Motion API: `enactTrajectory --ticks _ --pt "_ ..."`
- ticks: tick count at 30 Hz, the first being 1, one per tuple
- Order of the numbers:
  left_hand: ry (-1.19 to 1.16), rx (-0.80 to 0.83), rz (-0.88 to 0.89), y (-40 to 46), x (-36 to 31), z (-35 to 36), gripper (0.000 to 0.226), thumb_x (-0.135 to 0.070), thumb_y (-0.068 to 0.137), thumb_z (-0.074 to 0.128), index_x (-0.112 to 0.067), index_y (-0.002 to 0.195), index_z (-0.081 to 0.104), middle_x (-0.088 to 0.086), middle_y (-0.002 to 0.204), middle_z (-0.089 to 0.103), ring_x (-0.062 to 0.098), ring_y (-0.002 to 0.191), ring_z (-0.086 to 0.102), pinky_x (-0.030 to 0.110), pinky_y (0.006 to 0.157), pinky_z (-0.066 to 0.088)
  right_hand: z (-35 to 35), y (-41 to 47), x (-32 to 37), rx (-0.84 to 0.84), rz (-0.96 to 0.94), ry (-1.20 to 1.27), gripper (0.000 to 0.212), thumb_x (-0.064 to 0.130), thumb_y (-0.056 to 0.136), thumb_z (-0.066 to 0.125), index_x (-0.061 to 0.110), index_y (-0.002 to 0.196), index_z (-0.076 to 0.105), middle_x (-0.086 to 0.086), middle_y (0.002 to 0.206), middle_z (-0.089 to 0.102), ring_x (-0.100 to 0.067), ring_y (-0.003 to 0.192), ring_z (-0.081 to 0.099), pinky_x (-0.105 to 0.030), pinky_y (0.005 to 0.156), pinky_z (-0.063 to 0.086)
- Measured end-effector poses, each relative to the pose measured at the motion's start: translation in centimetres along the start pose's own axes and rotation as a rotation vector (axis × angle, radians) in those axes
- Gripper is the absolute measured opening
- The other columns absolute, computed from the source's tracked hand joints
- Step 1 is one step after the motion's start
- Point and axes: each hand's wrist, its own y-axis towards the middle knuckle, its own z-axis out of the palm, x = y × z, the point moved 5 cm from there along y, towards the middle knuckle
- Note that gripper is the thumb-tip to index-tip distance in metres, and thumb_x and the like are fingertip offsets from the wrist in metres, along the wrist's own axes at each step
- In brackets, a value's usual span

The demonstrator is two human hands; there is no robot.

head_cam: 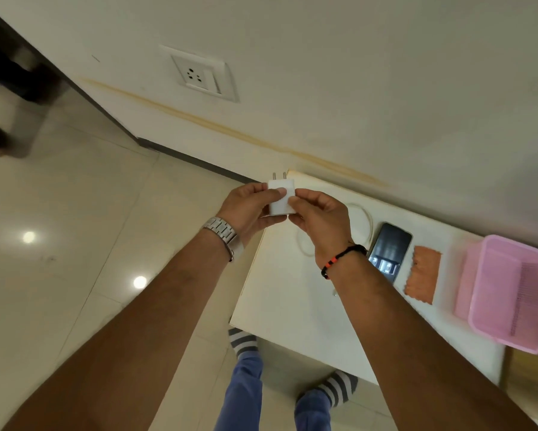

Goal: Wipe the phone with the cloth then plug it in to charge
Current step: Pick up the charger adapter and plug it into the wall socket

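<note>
The wall socket (199, 74) sits up and to the left. The left hand (246, 209) and right hand (319, 219) both pinch the charger adapter (280, 197), prongs pointing toward the wall. Misaligned prongs could fail to seat. The phone (389, 251) lies flat on the table (292, 306), long axis toward the wall, apparently screen-up, just beside the cloth (423, 275).

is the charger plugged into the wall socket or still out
Out. The charger is held between the left hand and right hand, prongs bare, apart from the empty wall socket.
</note>
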Motion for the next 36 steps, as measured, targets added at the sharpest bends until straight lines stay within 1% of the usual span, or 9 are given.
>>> enactTrajectory --ticks 5,9,12,14,18,23,26,32,36 --pt "-0.038 0.1 -0.077 0.2 -0.4 0.3 0.033 -0.013 0.097 0.068 0.004 0.124 0.061 0.022 0.121 0.071 0.036 0.11 0.072 0.048 0.094 0.06 0.0 -0.2 0.2 0.054 -0.013 0.001 0.014 0.009 0.09 0.075 0.009 0.103 0.078 -0.011 0.107 0.078 -0.023 0.101 0.075 -0.035 0.087 0.063" --pt "-0.098 0.11 -0.074 0.8 0.0 1.0 0.027 -0.008 0.1 0.061 0.003 0.124 0.057 0.024 0.121 0.071 0.039 0.115 0.07 0.053 0.098 0.057 -3.4 0.4 -0.8 -0.013 -0.009 -0.022 0.007 0.017 0.09 0.074 0.015 0.095 0.079 -0.005 0.094 0.08 -0.017 0.083 0.077 -0.03 0.078 0.065" --pt "-0.134 0.111 -0.084 1.0 0.6 1.7 0.025 -0.004 0.098 0.062 0.002 0.122 0.057 0.022 0.113 0.072 0.039 0.108 0.072 0.054 0.095 0.058 -8.7 0.6 -2.9 -0.179 -0.022 -0.3 0.006 0.019 0.09 0.073 0.02 0.091 0.078 0.0 0.081 0.078 -0.017 0.077 0.076 -0.026 0.068 0.063" --pt "-0.133 0.114 -0.091 1.1 1.2 2.2 0.025 -0.002 0.096 0.064 0.001 0.121 0.059 0.02 0.106 0.071 0.037 0.099 0.072 0.055 0.092 0.06 -12.2 0.2 -4.9 -0.237 -0.017 -0.551 0.007 0.019 0.088 0.072 0.019 0.093 0.078 0.0 0.083 0.078 -0.02 0.084 0.076 -0.029 0.071 0.061" --pt "-0.142 0.091 -0.104 1.3 2.2 3.0 0.025 0.0 0.095 0.065 -0.002 0.119 0.059 0.019 0.104 0.069 0.035 0.096 0.07 0.054 0.088 0.062 -15.5 -1.4 -8.8 -0.16 -0.058 -1.001 0.014 0.012 0.087 0.068 0.022 0.094 0.076 0.005 0.095 0.075 -0.016 0.089 0.071 -0.027 0.079 0.056" --pt "-0.127 0.054 -0.117 1.5 2.9 3.4 0.024 0.0 0.095 0.064 -0.003 0.119 0.058 0.018 0.103 0.07 0.033 0.092 0.071 0.05 0.08 0.064 -16.3 -2.5 -12.4 -0.127 0.0 -1.276 0.017 0.031 0.084 0.074 0.029 0.099 0.066 0.01 0.094 0.065 -0.016 0.087 0.066 -0.029 0.074 0.055" --pt "-0.122 0.042 -0.119 1.5 3.1 3.4 0.028 0.0 0.096 0.063 -0.002 0.124 0.057 0.019 0.104 0.069 0.034 0.095 0.071 0.05 0.081 0.064 -16.0 -2.4 -13.7 -0.056 0.03 -1.394 0.008 0.024 0.089 0.069 0.024 0.096 0.065 0.005 0.09 0.061 -0.021 0.09 0.069 -0.033 0.074 0.058" --pt "-0.196 0.018 -0.133 1.1 2.5 3.8 0.038 -0.005 0.099 0.056 0.002 0.136 0.051 0.024 0.11 0.067 0.039 0.1 0.068 0.052 0.086 0.062 -13.3 -3.5 -9.8 -0.124 -0.244 -1.353 0.006 0.027 0.094 0.062 0.025 0.098 0.066 0.004 0.087 0.069 -0.018 0.082 0.067 -0.033 0.069 0.058" --pt "-0.24 0.018 -0.097 0.7 0.8 4.4 0.041 -0.005 0.099 0.055 0.005 0.138 0.049 0.024 0.111 0.064 0.041 0.1 0.068 0.056 0.094 0.057 -10.6 -4.1 -4.0 -0.144 -0.371 -0.848 0.006 0.028 0.089 0.076 0.025 0.094 0.074 0.01 0.085 0.072 -0.007 0.078 0.067 -0.019 0.073 0.057"
